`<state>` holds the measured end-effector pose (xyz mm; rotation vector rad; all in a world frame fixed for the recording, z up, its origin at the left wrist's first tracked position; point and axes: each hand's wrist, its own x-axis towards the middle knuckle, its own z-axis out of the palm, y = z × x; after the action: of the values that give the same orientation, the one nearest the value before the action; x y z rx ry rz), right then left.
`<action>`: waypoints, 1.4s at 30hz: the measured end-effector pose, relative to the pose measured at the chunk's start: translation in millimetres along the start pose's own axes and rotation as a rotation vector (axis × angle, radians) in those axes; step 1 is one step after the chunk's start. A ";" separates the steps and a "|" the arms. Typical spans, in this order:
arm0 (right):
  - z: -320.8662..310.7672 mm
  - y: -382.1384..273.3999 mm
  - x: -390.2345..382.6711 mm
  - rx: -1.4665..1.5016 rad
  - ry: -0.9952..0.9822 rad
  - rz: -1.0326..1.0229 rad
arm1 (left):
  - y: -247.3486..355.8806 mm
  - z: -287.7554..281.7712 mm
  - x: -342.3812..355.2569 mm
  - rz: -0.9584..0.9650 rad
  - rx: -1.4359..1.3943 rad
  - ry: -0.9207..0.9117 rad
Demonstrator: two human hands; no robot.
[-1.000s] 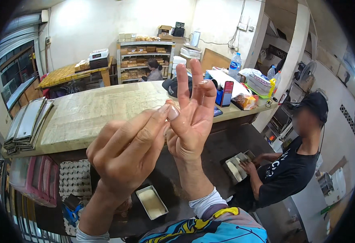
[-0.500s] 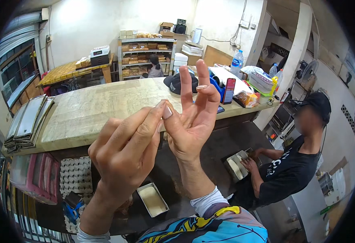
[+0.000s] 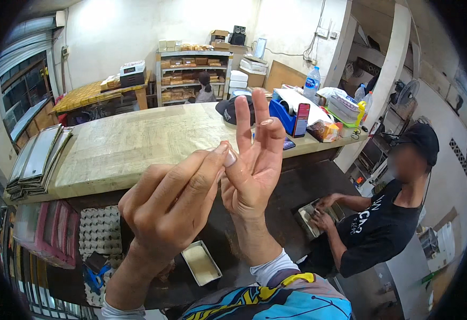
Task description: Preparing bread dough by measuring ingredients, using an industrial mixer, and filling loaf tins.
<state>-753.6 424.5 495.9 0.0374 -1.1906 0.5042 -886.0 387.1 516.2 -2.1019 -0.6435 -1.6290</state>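
Observation:
My left hand is raised in front of me, its fingers gathered in a pinch at the tip of my right thumb. My right hand faces me palm-side, with two fingers stretched upward and the others partly bent. Whether anything small lies between the touching fingertips is hidden. Below both hands, a rectangular metal loaf tin with pale dough in it stands on the dark work surface. Neither hand touches the tin.
At the right, a co-worker has both hands over loaf tins. Egg trays and a pink-framed case stand left. Behind is a pale counter bearing stacked metal sheets, a cap and a phone.
My joined fingertips have shifted slightly right and down, still touching. My right hand's raised fingers are a little lower. The co-worker's hands have moved left, further over the tins.

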 end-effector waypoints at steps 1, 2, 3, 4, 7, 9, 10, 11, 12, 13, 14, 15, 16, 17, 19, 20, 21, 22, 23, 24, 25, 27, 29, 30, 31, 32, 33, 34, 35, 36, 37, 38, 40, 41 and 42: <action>0.4 -0.7 -2.0 0.022 0.014 0.028 | 0.1 0.2 -0.2 0.006 0.012 -0.003; 0.6 -1.0 -3.0 0.044 0.028 0.055 | 0.1 0.1 -0.5 0.005 0.012 -0.004; 0.0 -0.4 -3.5 0.045 0.028 0.056 | -0.1 -0.4 -1.2 0.006 0.014 -0.010; -1.6 0.9 -4.3 0.062 0.025 0.060 | -0.3 -0.9 -1.9 0.006 0.016 -0.016; -4.4 3.8 -7.3 0.101 0.018 0.069 | -0.2 -1.2 -4.8 0.002 0.023 -0.026; -4.2 4.1 -11.4 0.159 0.041 0.114 | -0.2 -0.7 -7.0 -0.009 0.027 -0.033; -4.2 4.1 -13.2 0.187 0.053 0.136 | -0.3 -0.2 -8.1 -0.010 0.027 -0.034; -3.9 4.5 -14.2 0.189 0.052 0.137 | -0.7 0.0 -9.0 -0.012 0.024 -0.031; -3.7 4.8 -15.3 0.213 0.063 0.161 | -1.1 0.2 -9.8 -0.013 0.021 -0.029; -3.6 4.9 -16.2 0.237 0.074 0.184 | -1.3 0.3 -10.5 -0.015 0.016 -0.027; -3.4 4.9 -17.1 0.261 0.085 0.209 | -1.4 0.1 -11.1 -0.016 0.017 -0.028; -2.7 4.7 -18.0 0.262 0.086 0.209 | -1.5 -0.2 -11.6 -0.023 0.008 -0.031; -1.9 4.4 -18.6 0.285 0.098 0.231 | -1.8 0.0 -12.2 -0.030 -0.001 -0.035; -1.0 3.9 -19.1 0.308 0.111 0.252 | -2.3 0.3 -12.7 -0.037 -0.011 -0.038; 0.1 3.2 -19.6 0.331 0.124 0.274 | -4.8 2.2 -14.5 -0.060 -0.060 -0.027; 0.5 2.9 -19.7 0.344 0.126 0.287 | -6.3 3.3 -15.4 -0.083 -0.108 -0.015; 0.5 2.0 -20.3 0.356 0.130 0.301 | -6.5 3.9 -16.2 -0.106 -0.158 -0.005; 0.3 1.6 -20.8 0.369 0.133 0.315 | -5.9 3.8 -16.5 -0.108 -0.159 -0.007; -0.2 1.7 -21.1 0.368 0.135 0.316 | -5.0 3.4 -16.7 -0.153 -0.191 -0.016; -0.9 2.3 -20.8 0.373 0.131 0.322 | -4.2 3.1 -16.9 -0.197 -0.223 -0.024; -1.6 3.2 -20.3 0.377 0.126 0.327 | -4.0 3.0 -17.3 -0.242 -0.255 -0.033; -2.5 4.7 -20.8 0.382 0.127 0.337 | -4.9 4.3 -18.5 -0.245 -0.250 -0.036; -3.0 7.4 -21.4 0.366 0.137 0.339 | -6.4 5.7 -19.1 -0.245 -0.239 -0.033; -2.8 8.6 -21.5 0.359 0.140 0.339 | -6.5 5.0 -18.5 -0.245 -0.238 -0.034; -2.5 9.3 -22.7 0.359 0.144 0.344 | -5.8 3.6 -18.2 -0.305 -0.266 -0.050; -1.9 9.9 -23.7 0.335 0.136 0.335 | -5.2 2.3 -17.6 -0.365 -0.294 -0.065; -1.1 10.4 -24.5 0.311 0.127 0.327 | -5.1 1.9 -17.4 -0.424 -0.321 -0.081; -0.5 11.0 -25.1 0.287 0.118 0.318 | -6.3 4.0 -17.2 -0.428 -0.320 -0.083; 0.1 11.5 -25.1 0.288 0.122 0.322 | -8.9 8.3 -16.6 -0.587 -0.492 -0.058; 1.6 11.6 -26.3 0.285 0.109 0.311 | -11.1 11.8 -17.8 -0.749 -0.663 -0.027; 3.0 11.7 -27.2 0.282 0.098 0.300 | -12.7 13.6 -19.0 -0.911 -0.835 0.007; 4.3 11.7 -28.1 0.280 0.087 0.290 | -13.7 13.6 -20.5 -0.921 -0.831 0.007; 6.3 10.7 -28.8 0.283 0.086 0.302 | -15.5 11.5 -24.3 -0.896 -0.847 0.012; 5.5 11.1 -28.8 0.284 0.080 0.301 | -17.0 11.6 -26.2 -0.882 -0.857 0.013; 4.8 11.8 -29.2 0.284 0.075 0.302 | -18.6 10.9 -28.2 -0.892 -0.855 0.011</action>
<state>-770.5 423.2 468.9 0.0817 -1.0482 0.9306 -894.3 405.3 486.9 -2.5224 -1.1353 -2.7804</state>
